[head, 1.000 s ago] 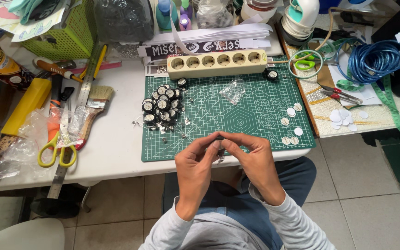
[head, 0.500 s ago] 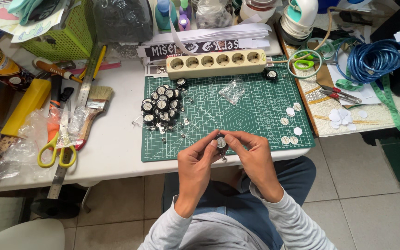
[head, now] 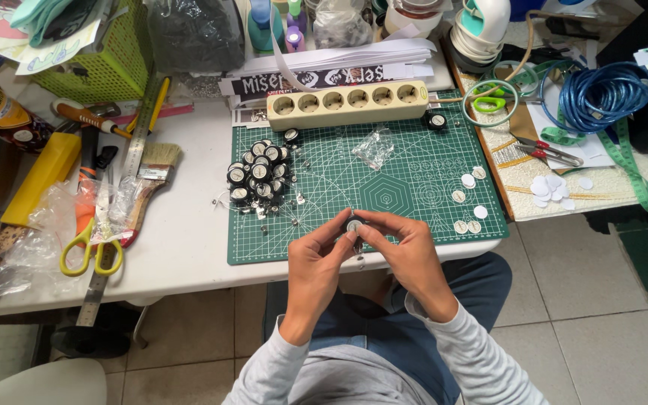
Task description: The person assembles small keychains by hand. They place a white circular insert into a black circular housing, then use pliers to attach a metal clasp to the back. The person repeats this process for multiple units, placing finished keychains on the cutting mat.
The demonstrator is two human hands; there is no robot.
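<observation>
The left hand and the right hand met fingertip to fingertip over the near edge of the green cutting mat, both pinched narrow on 1 small round button badge held between them. Just beyond the left hand lay a heap of black-and-white button badges with loose pins around it. Beyond the right hand sat a few white paper discs on the mat. Farther out stood a beige power strip with 6 sockets; well off to the left hand's side lay yellow-handled scissors
</observation>
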